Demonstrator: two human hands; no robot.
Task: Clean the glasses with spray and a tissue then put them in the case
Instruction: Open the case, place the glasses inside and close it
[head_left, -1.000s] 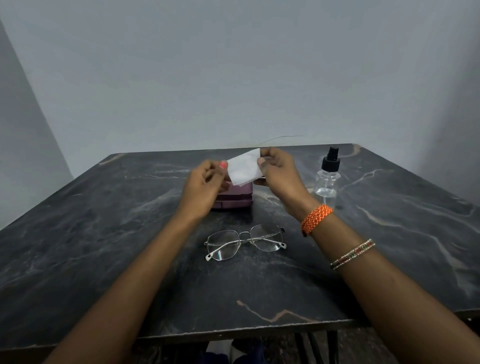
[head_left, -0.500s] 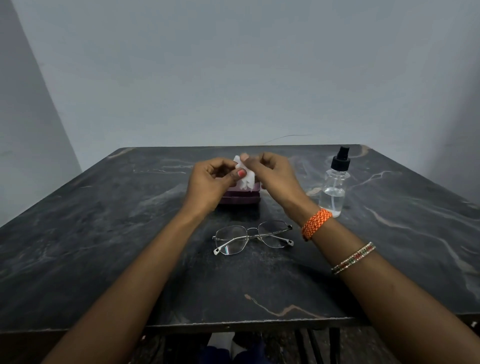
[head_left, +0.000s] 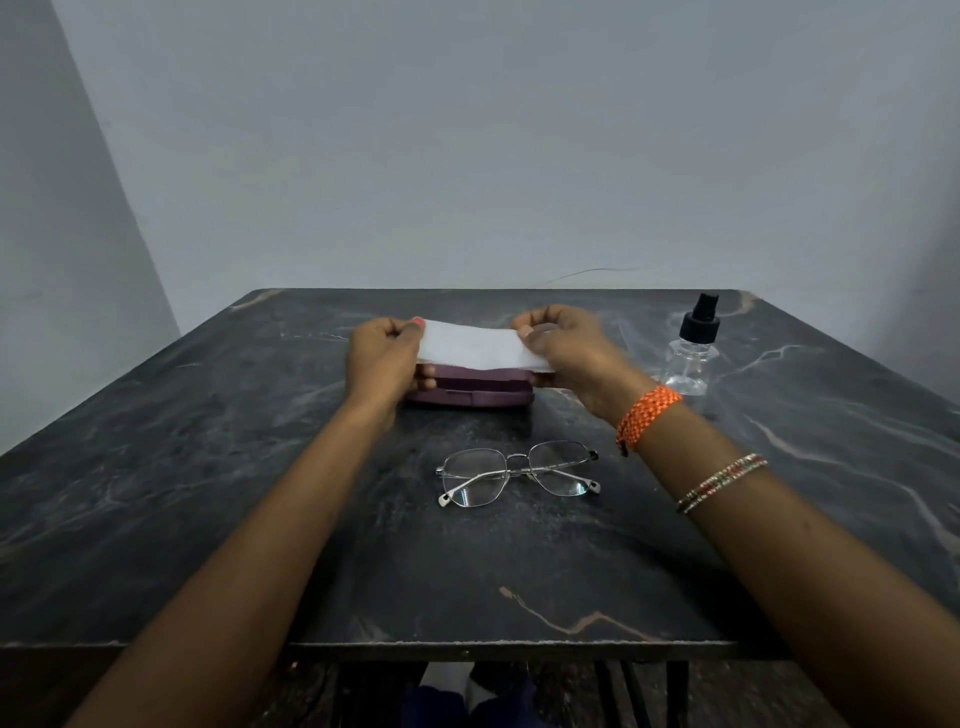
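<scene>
And there's the tissue (head_left: 480, 347), a white strip pulled out flat between both hands, held up above the far middle of the desk (head_left: 208, 493). The left hand (head_left: 382, 358) has its end pinched, thumb on top with a red-painted nail showing, fingers (head_left: 427, 378) curled beneath. The right hand (head_left: 569, 348) grips the other end the same way, fingers pressed together on the tissue's edge.

Directly under and behind the tissue sits the case (head_left: 467, 389), purple, closed, flat on the desk. The tissue and both hands cover its upper part, so only the front side and its seam show.

Closer to the person, the glasses (head_left: 517, 472) lie on the desk between the two forearms, thin metal frame, clear lenses, temples folded across behind the lenses. Nothing touches them, and they sit apart from the case with bare desk between.

Off to the right, the spray bottle (head_left: 691, 351) stands upright near the far right corner, clear body, black pump top, just beyond the right wrist and clear of the hand. That wrist carries an orange woven band (head_left: 647, 415), and further down the forearm a thin beaded bracelet (head_left: 722, 482).

The desk is dark marble-patterned stone with pale veins. Grey walls behind. Beneath the near edge, dark frame legs and a bit of something white and blue, too dim to tell.
</scene>
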